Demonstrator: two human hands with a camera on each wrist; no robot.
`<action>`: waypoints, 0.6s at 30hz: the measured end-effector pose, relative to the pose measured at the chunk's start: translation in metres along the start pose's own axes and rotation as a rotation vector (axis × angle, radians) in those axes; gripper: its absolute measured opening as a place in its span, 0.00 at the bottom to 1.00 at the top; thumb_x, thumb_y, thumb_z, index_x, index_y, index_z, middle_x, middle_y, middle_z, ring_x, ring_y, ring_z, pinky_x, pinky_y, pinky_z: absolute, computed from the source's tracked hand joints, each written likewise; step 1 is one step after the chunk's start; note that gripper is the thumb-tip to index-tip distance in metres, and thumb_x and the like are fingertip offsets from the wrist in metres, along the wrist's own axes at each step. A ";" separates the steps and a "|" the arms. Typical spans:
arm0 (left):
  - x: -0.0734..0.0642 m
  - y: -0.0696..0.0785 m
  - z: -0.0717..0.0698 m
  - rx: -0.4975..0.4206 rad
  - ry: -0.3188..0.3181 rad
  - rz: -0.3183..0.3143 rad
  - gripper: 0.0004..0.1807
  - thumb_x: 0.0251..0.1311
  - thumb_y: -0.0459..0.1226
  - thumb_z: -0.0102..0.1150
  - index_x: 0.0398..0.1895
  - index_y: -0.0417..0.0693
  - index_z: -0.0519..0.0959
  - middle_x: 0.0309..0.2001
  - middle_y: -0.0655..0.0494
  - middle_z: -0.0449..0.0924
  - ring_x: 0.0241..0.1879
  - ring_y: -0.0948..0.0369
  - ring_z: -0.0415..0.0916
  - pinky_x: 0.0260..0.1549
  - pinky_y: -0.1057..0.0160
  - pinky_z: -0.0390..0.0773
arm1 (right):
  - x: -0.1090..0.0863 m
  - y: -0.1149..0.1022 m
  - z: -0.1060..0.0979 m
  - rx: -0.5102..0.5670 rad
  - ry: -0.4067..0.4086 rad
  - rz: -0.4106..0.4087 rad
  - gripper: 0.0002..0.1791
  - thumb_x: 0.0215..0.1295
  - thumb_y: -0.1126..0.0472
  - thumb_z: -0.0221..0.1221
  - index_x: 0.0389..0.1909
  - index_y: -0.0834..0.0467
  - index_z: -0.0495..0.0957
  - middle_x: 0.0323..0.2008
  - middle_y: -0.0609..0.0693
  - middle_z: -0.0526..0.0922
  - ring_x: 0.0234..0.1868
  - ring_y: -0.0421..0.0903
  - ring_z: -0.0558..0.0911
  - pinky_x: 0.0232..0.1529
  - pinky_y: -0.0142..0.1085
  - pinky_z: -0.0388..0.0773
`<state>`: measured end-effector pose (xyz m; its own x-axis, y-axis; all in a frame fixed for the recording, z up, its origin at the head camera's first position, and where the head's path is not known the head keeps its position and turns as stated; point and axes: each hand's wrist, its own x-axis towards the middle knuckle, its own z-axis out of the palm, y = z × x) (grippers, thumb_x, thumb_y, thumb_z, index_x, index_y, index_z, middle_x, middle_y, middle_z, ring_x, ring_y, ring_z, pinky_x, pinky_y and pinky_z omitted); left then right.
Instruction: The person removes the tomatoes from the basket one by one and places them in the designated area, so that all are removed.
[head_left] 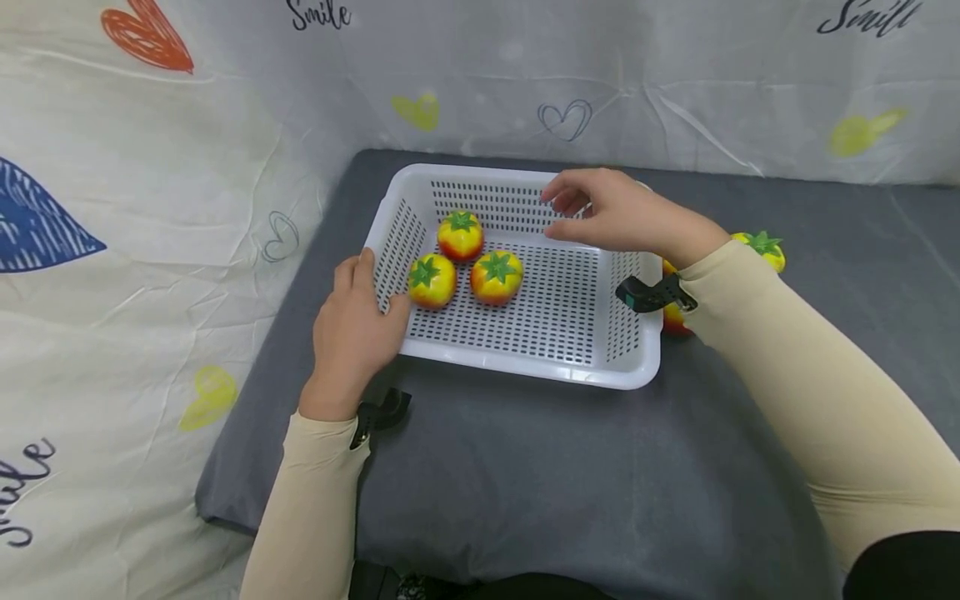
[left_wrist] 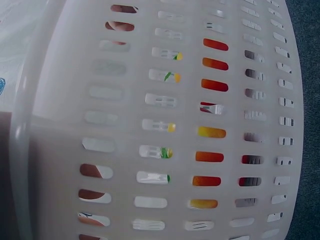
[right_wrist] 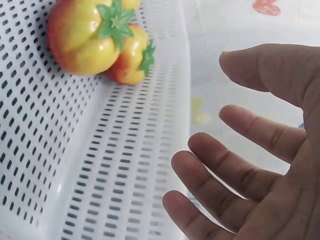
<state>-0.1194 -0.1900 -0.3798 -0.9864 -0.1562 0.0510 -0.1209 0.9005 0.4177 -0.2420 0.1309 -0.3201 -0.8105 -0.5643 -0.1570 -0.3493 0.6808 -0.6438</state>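
Note:
A white perforated plastic basket [head_left: 525,362] stands on the grey table, with three yellow-and-red, tomato-like fruits [head_left: 497,277] grouped in its left half. Each fruit has a green star-shaped top. My left hand [head_left: 352,329] holds the basket at its left front corner, the thumb over the rim. Through the slots of the basket wall [left_wrist: 55,150], red, yellow and green patches show in the left wrist view. Over the basket's right rear part hovers my right hand [head_left: 607,208], fingers loosely bent and apart, holding nothing. The right wrist view shows its fingers [right_wrist: 230,165] beside the basket wall.
More of the same fruits lie right of the basket, one [head_left: 763,250] beyond my right forearm and others [head_left: 677,321] partly covered by the wrist. A printed white sheet [head_left: 487,75] hangs behind the table [head_left: 510,467] and along its left side.

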 end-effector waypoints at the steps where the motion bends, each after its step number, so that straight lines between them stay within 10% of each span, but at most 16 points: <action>1: 0.000 0.000 0.000 0.000 0.000 0.001 0.42 0.69 0.46 0.46 0.84 0.40 0.54 0.77 0.36 0.60 0.42 0.41 0.78 0.38 0.44 0.80 | 0.002 0.000 0.002 0.002 -0.003 0.001 0.28 0.72 0.53 0.64 0.68 0.60 0.75 0.63 0.62 0.80 0.63 0.57 0.76 0.67 0.55 0.73; 18: 0.000 0.000 0.001 0.004 0.006 0.003 0.42 0.69 0.46 0.47 0.84 0.40 0.55 0.77 0.36 0.60 0.42 0.41 0.77 0.38 0.44 0.80 | 0.027 -0.003 0.025 0.014 -0.057 -0.038 0.27 0.70 0.54 0.65 0.66 0.59 0.76 0.62 0.61 0.80 0.62 0.56 0.78 0.67 0.53 0.73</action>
<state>-0.1197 -0.1895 -0.3804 -0.9861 -0.1556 0.0578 -0.1182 0.9028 0.4136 -0.2514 0.1019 -0.3408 -0.7686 -0.6155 -0.1742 -0.3723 0.6518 -0.6607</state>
